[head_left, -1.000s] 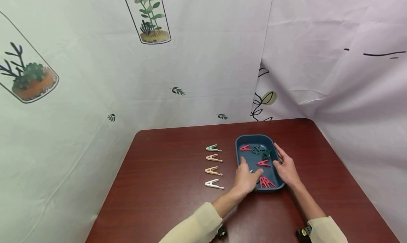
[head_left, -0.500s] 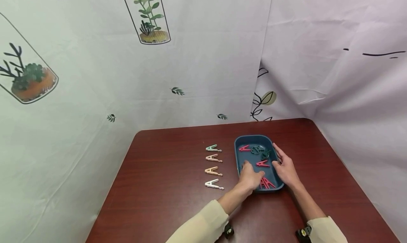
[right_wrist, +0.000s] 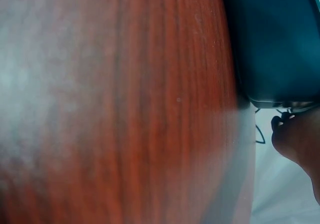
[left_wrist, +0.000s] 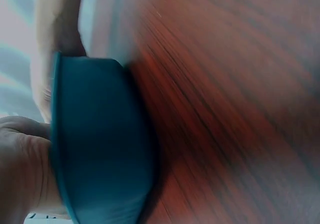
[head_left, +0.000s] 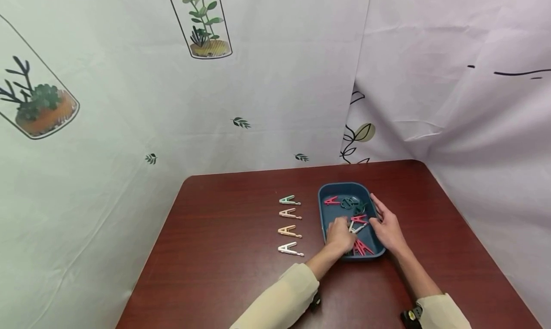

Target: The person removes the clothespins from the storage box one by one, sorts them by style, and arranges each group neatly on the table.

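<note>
A dark blue tray (head_left: 325,190) holds several red clothespins (head_left: 363,247), dark green clips (head_left: 347,202) and a whitish clothespin (head_left: 358,228). My left hand (head_left: 341,234) reaches down inside the tray, its back upward and its fingertips hidden. The whitish clothespin shows just right of these fingers; whether they pinch it cannot be made out. At the tray's right side, my right hand (head_left: 387,227) grips the rim, thumb on the inner side and fingers along the outside. The left wrist view shows the tray wall (left_wrist: 100,134) with a hand (left_wrist: 22,169) over its rim.
Left of the tray, several clothespins lie in a column on the brown table (head_left: 224,243): green (head_left: 289,200), pale pink (head_left: 290,213), yellow (head_left: 289,231) and white (head_left: 290,249). A printed cloth (head_left: 267,80) hangs behind the table.
My left hand has moved right and deeper into the tray, its fingers now pointing down. The whitish clothespin now shows at its right. My right hand has stayed on the rim.
</note>
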`<state>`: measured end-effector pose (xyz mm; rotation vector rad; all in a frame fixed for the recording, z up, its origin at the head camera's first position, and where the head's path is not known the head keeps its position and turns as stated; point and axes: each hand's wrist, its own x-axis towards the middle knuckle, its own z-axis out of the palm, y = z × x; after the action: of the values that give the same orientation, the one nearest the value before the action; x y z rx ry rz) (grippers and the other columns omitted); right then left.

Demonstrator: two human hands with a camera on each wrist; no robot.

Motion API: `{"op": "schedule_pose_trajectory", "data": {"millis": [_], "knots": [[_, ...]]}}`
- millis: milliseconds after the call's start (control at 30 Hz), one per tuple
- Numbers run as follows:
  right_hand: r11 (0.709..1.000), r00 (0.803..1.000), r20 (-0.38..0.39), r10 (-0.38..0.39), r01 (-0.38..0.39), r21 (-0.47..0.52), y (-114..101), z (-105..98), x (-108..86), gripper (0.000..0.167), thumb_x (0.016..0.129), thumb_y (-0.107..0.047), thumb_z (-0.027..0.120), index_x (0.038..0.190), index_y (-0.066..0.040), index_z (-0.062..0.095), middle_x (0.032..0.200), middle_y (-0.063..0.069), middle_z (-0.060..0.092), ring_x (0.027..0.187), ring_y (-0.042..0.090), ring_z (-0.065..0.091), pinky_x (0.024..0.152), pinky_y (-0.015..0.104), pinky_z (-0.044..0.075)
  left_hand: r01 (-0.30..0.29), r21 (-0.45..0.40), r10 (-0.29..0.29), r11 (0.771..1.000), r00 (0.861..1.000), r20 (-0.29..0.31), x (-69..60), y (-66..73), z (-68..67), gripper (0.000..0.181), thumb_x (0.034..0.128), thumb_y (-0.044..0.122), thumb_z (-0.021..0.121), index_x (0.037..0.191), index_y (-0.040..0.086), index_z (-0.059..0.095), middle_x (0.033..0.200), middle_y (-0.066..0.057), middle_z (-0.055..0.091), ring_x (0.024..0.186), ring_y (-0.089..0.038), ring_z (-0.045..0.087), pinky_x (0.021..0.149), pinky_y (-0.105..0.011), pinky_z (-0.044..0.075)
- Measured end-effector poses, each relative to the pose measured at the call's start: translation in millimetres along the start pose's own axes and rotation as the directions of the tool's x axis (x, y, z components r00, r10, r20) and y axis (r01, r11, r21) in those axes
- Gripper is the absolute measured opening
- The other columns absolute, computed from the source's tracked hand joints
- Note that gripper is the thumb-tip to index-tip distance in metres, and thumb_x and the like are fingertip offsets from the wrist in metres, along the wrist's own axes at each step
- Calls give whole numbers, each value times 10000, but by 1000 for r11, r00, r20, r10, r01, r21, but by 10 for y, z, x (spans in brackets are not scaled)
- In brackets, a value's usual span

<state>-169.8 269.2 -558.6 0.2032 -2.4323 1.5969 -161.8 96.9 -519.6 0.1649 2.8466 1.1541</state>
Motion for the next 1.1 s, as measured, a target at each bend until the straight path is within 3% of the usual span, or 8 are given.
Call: {"op": "schedule_pose_trajectory", "data": {"millis": [167,333,500,633,800,933,1100], "knots": [[1000,1000,6,-3,3,0,-5,-2,5,727,962,167,526,1642,28,313,1590,343,408,1379,506,488,805,57,411,-67,87,72,994,995,-66,106,-86,135,303,769,64,888,1058,120,816,980,60,805,962,-148,740,857,-320,555],[1000,1000,-11,1,-1,4,-30,-16,22,729,951,175,518,1638,24,328,1603,323,401,1402,492,469,826,38,404,-94,124,104,988,992,-69,160,-109,201,447,740,117,961,1151,125,785,996,86,798,947,-117,733,854,-293,563],[1000,1000,-16,-3,3,-5,-16,-8,24,719,951,175,523,1631,38,334,1594,333,405,1398,508,467,868,17,392,-106,169,118,980,991,-67,179,-75,192,366,780,107,935,1115,133,790,954,93,785,889,-104,723,797,-275,569],[1000,1000,-10,1,-1,9,4,10,5,713,958,177,539,1628,46,333,1593,331,406,1403,509,460,916,8,382,-103,150,114,983,991,-67,171,-74,181,231,852,70,858,1069,122,799,929,83,792,887,-92,729,805,-276,579],[1000,1000,-8,15,-15,19,18,7,1,704,970,165,530,1633,33,334,1598,327,402,1402,498,464,874,29,419,-74,65,80,995,993,-83,146,-70,180,188,903,113,832,1087,122,800,935,76,800,889,-82,737,802,-285,594],[1000,1000,-6,16,-16,20,16,1,7,695,981,147,519,1638,24,329,1602,322,401,1397,481,474,835,64,450,-76,21,78,997,988,-132,133,-58,188,195,914,139,820,1108,140,800,943,85,803,883,-91,740,776,-291,589],[1000,1000,-5,6,-6,25,20,1,14,709,964,176,527,1631,41,330,1593,333,407,1391,489,471,877,20,416,-100,-30,92,994,973,-210,144,-42,191,216,927,155,825,1142,160,799,988,115,803,880,-38,729,790,-283,571]]}}
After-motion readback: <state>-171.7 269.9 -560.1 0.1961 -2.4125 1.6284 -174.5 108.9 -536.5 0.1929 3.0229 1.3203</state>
